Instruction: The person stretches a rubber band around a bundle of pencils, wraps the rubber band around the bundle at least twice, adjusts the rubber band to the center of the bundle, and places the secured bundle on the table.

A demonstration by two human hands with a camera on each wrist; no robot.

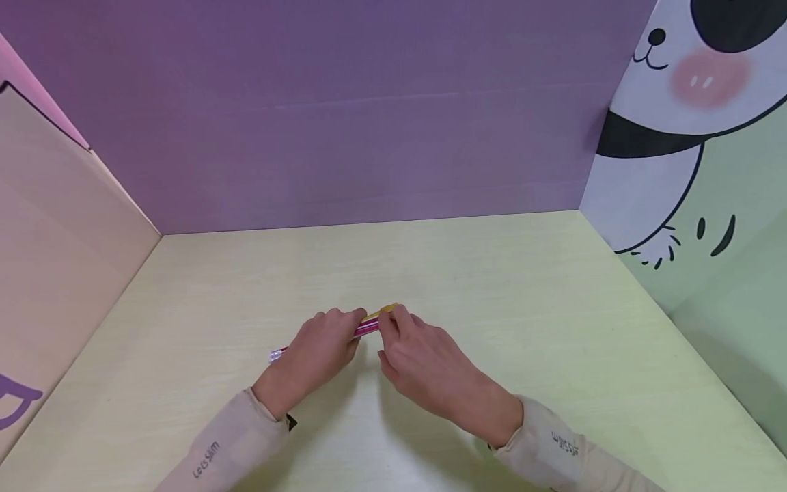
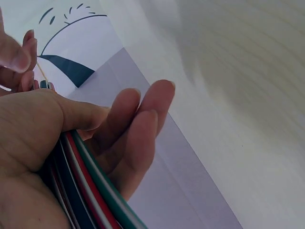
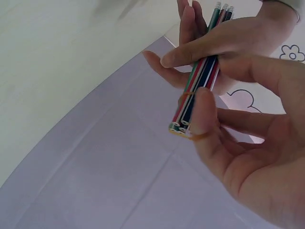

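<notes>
A bundle of striped pencils (image 1: 367, 326) (image 2: 90, 186) (image 3: 206, 71), in green, red, white and dark colours, lies tilted in my left hand (image 1: 316, 348) (image 2: 47, 129) (image 3: 236, 38), whose thumb and fingers grip it near the middle. My right hand (image 1: 433, 365) (image 2: 14, 62) (image 3: 257, 143) is at the other end, thumb and fingers pinching a thin orange-yellow rubber band (image 3: 199, 137). The band passes around the pencils and stretches across their end tips. Metal-tipped ends (image 1: 277, 355) (image 3: 224, 7) stick out behind the left hand.
Both hands are above a pale wood-grain table (image 1: 246, 273). A purple panel (image 1: 369, 137) rises at its back edge, a pinkish panel (image 1: 61, 239) at the left and a pale green one with a cartoon animal (image 1: 732, 287) at the right.
</notes>
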